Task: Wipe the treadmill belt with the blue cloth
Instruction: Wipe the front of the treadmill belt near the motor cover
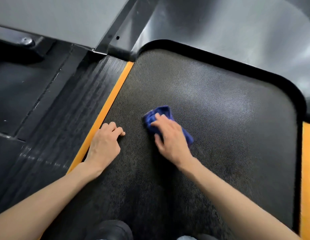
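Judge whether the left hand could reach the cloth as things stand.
Probably yes: the left hand rests on the belt near the cloth, bare belt between; the right hand covers part of it.

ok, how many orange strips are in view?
2. One orange strip runs along the treadmill belt's left edge, next to the left hand. The second strip borders the belt's right side, at the frame's edge. No others show.
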`<state>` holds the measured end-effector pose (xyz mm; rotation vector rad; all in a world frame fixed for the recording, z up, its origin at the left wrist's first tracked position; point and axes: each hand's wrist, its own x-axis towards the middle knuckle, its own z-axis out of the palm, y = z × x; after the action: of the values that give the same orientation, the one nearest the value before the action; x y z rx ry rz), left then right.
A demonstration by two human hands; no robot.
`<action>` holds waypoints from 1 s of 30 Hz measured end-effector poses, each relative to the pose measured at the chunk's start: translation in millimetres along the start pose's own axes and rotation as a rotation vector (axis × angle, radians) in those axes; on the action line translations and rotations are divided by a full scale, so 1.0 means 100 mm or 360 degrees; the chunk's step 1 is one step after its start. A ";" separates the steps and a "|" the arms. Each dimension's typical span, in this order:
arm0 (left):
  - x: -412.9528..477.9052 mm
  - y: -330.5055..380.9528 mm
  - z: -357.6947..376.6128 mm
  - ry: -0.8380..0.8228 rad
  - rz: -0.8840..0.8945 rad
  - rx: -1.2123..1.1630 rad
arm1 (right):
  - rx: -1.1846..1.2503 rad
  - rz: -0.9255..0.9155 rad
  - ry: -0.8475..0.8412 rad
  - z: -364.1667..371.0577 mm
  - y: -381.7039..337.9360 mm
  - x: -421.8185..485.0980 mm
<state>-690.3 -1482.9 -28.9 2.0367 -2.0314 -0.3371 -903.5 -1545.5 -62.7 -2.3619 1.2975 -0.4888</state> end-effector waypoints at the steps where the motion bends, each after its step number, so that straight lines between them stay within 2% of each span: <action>1: 0.02 0.00 0.00 0.0004 -0.0012 -0.0006 | -0.0031 -0.0164 -0.0076 0.01 -0.08 -0.07; 3: 0.05 0.02 0.00 0.0000 -0.0020 -0.0022 | -0.0153 -0.0411 -0.0169 -0.08 0.05 0.01; 4: 0.05 0.02 0.00 0.0004 -0.0022 -0.0032 | -0.0186 -0.0408 -0.0154 -0.13 0.19 0.13; 5: 0.05 0.02 0.00 0.0006 -0.0023 -0.0041 | -0.0174 -0.0275 -0.0093 -0.18 0.35 0.27; 8: 0.01 0.00 0.02 0.0010 -0.0010 -0.0029 | -0.0036 0.0395 0.0137 -0.33 0.76 0.60; 9: 0.00 -0.01 0.03 0.0015 0.0001 -0.0025 | -0.0003 0.0529 0.0187 -0.34 0.80 0.66; 11: 0.01 -0.02 0.04 0.0025 0.0019 -0.0023 | 0.0009 0.0603 0.0253 -0.28 0.69 0.68; 13: 0.02 -0.03 0.05 0.0031 0.0016 -0.0029 | -0.0032 0.0421 0.0251 -0.16 0.38 0.53; 14: 0.03 -0.03 0.06 0.0038 0.0012 -0.0028 | -0.0030 0.0231 0.0216 -0.08 0.19 0.38; 17: 0.03 -0.02 0.09 0.0061 -0.0014 0.0015 | 0.0030 -0.0340 -0.0199 0.12 -0.20 -0.21; 19: 0.03 -0.02 0.11 0.0069 -0.0016 0.0039 | -0.0074 -0.0626 -0.0402 0.10 -0.13 -0.29; 21: 0.03 -0.04 0.11 0.0063 -0.0005 0.0030 | -0.0159 -0.0693 -0.0367 0.00 0.13 -0.07; 22: 0.02 -0.05 0.11 0.0058 0.0002 0.0020 | -0.0187 -0.0585 -0.0241 -0.08 0.27 0.10; 24: 0.01 -0.05 0.10 0.0056 0.0012 0.0006 | -0.0233 -0.0109 0.0025 -0.26 0.61 0.40; 27: 0.01 -0.04 0.11 0.0082 0.0013 0.0015 | -0.0229 0.0597 0.0281 -0.35 0.83 0.61; 28: 0.02 -0.05 0.11 0.0092 0.0013 0.0011 | -0.0234 0.0688 0.0336 -0.29 0.71 0.61; 29: 0.03 -0.06 0.11 0.0099 0.0008 -0.0001 | -0.0254 0.0657 0.0360 -0.19 0.55 0.57; 30: 0.05 -0.06 0.12 0.0101 -0.0001 -0.0015 | -0.0247 0.0500 0.0336 -0.07 0.34 0.47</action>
<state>-688.1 -1487.8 -41.8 2.0164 -1.9878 -0.2782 -907.5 -1603.2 -68.5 -2.2111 1.8251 -0.5670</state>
